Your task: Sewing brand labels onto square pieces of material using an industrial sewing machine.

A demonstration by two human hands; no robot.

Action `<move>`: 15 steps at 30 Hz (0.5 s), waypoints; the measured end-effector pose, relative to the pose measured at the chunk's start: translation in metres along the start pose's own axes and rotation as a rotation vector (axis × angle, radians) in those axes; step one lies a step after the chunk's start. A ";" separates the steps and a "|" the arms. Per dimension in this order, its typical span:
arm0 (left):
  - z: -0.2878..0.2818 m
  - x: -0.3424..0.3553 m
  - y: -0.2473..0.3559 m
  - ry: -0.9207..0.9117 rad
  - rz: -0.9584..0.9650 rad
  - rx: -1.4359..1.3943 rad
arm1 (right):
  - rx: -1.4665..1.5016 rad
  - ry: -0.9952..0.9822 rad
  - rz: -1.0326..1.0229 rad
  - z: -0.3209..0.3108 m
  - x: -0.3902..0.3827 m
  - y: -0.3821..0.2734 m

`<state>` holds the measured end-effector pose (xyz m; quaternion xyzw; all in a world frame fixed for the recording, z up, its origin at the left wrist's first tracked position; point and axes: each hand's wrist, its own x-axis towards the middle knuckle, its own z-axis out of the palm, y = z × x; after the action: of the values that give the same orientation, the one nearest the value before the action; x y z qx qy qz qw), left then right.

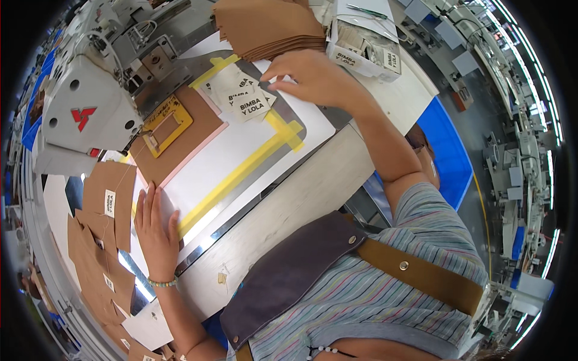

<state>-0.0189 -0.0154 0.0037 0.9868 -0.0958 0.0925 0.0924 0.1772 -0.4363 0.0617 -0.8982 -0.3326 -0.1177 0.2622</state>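
My left hand (156, 227) lies with its fingers stretched out, the tips at the near corner of a brown panel (194, 127) that sits on a white, yellow-taped work plate (232, 153). A yellow frame template (167, 127) rests on this panel below the sewing machine head (84, 108). My right hand (313, 79) hovers by a loose pile of printed white labels (250, 103). Its fingers curve, thumb and fingertips look slightly apart, and nothing shows between them. Beyond it stands a stack of brown panels (271, 27).
A white box of labels (364, 54) stands at the far right, tweezers (367, 11) on top. Brown pieces with labels (99, 240) overlap at the left. A blue bin (445, 150) is beside the table on the right. Other machines line the right background.
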 end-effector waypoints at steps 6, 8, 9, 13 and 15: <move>-0.009 0.000 -0.001 0.026 -0.007 -0.036 | 0.027 -0.170 0.008 0.050 0.013 -0.006; -0.011 0.000 -0.004 0.024 -0.026 -0.070 | 0.123 -0.245 0.080 0.048 0.017 -0.007; -0.012 -0.001 -0.005 0.024 -0.032 -0.066 | 0.128 -0.246 0.075 0.048 0.018 -0.005; -0.017 0.001 -0.007 0.069 0.005 -0.084 | 0.182 -0.156 0.071 0.040 0.026 -0.001; -0.022 0.005 -0.004 0.072 0.010 -0.063 | 0.305 -0.118 0.048 0.040 0.034 -0.003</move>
<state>-0.0168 -0.0078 0.0248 0.9790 -0.1001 0.1252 0.1263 0.2022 -0.3939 0.0423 -0.8611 -0.3398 -0.0065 0.3782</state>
